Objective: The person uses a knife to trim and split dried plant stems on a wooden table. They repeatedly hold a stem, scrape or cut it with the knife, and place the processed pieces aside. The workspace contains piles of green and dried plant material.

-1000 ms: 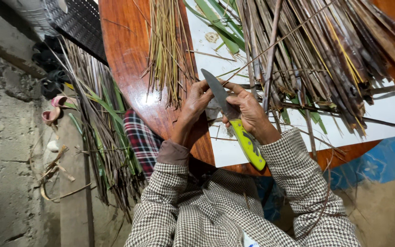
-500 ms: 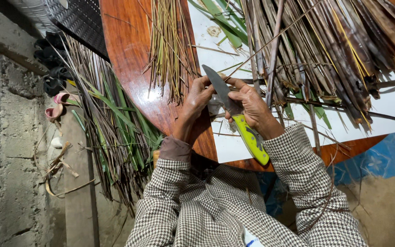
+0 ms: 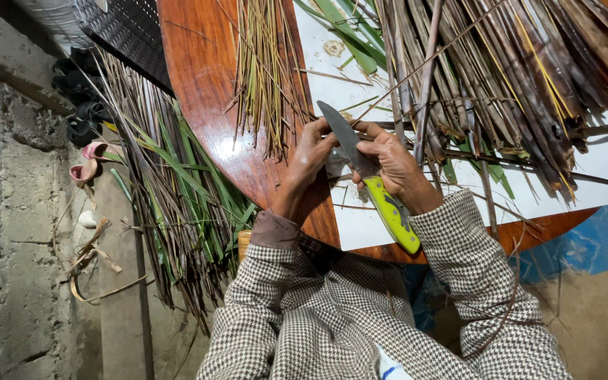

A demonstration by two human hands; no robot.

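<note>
Head view: your right hand (image 3: 397, 165) grips the knife (image 3: 367, 176) by its green handle, blade toward your left hand (image 3: 312, 156), which pinches a thin stalk (image 3: 388, 125) on the worktop (image 3: 212, 105). Fingers sit close; a slip could cut them.

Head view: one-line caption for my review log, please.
Right hand grips a green-handled knife beside the left hand, over a round wooden table.

Lime-green knife handle (image 3: 392, 214), houndstooth sleeves (image 3: 473, 267), reddish-brown table (image 3: 205, 91).
</note>
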